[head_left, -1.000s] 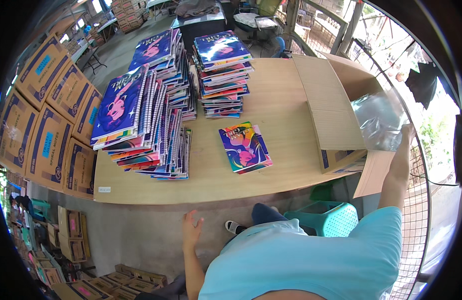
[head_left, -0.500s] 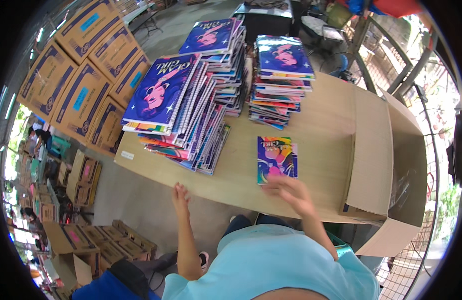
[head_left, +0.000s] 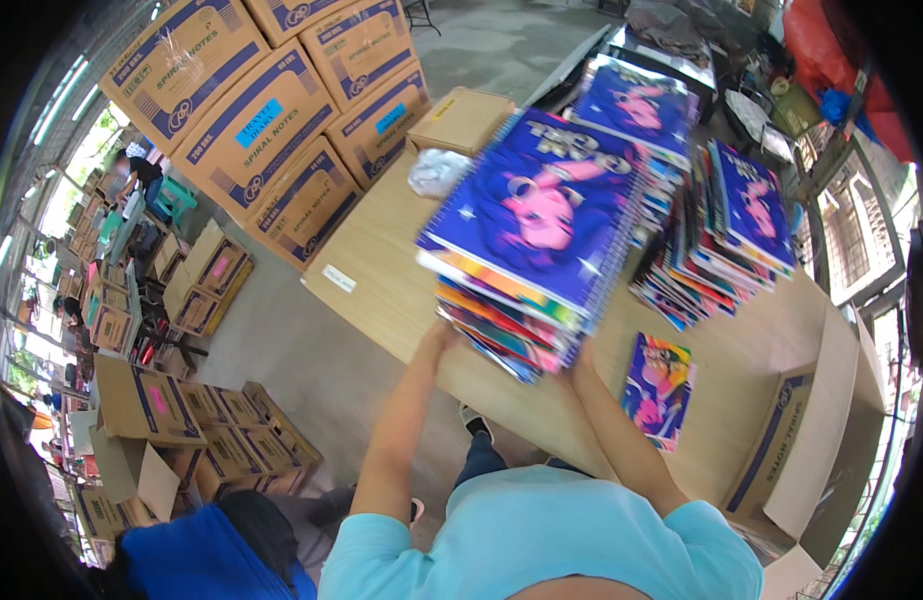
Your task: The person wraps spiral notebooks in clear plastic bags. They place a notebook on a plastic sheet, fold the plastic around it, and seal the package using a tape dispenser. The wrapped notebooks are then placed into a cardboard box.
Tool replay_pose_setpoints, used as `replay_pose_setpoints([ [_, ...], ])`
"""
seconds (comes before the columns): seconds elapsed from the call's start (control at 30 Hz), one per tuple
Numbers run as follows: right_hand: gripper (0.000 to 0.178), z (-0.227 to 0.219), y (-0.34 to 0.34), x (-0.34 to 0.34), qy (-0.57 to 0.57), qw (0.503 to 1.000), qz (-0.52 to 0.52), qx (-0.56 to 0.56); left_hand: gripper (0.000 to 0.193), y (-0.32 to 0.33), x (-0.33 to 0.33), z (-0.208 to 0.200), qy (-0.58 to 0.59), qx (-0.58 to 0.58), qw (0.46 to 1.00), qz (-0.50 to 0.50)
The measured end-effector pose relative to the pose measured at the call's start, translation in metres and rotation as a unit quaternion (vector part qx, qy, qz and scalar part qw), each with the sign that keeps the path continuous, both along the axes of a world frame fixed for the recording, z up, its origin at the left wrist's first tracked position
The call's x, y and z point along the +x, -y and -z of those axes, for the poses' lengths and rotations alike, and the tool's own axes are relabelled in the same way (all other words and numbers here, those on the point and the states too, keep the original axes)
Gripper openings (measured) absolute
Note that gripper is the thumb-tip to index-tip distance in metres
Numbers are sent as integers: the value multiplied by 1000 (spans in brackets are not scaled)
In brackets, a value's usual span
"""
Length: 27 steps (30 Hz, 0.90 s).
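A tall stack of spiral notebooks [head_left: 532, 220] with purple covers on top stands at the near side of the table, both my hands against it. My left hand [head_left: 443, 335] grips its lower left side, with the fingers partly hidden by the notebooks. At its lower right corner is my right hand [head_left: 582, 360], its fingers mostly hidden behind the stack. Whether the stack is lifted off the table I cannot tell. A single small colourful notebook [head_left: 658, 390] lies flat to the right of my right hand.
Behind are more notebook stacks, one purple-topped [head_left: 637, 105] and one leaning [head_left: 752, 205]. An open carton [head_left: 817, 430] sits at the table's right end. A small brown box [head_left: 462, 120] and crumpled plastic [head_left: 440, 172] lie at the far left edge. Large cartons [head_left: 252, 130] are piled beyond.
My view has turned left. Both hands have moved to the large notebook stack; my right hand has left the small notebook, and my left hand has come up from the table edge.
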State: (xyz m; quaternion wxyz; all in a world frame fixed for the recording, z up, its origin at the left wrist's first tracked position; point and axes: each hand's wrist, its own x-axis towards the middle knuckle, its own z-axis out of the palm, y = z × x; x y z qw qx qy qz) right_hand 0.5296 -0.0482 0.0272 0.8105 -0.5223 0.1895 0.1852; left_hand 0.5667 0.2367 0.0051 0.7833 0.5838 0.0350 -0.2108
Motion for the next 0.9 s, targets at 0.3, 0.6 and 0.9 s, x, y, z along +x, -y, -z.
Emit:
replay_pose_setpoints([
  [0.3,101,-10,-11,-36,-44,995,90,-16,88,32,24,-43,-58,-156,974,153],
  [0.6,95,-36,-38,-83,-83,985,152,-23,89,12,23,-20,-56,-202,969,131],
  [0.9,90,-69,-64,-97,-51,989,141,-12,80,-75,13,-29,-176,-192,960,105],
])
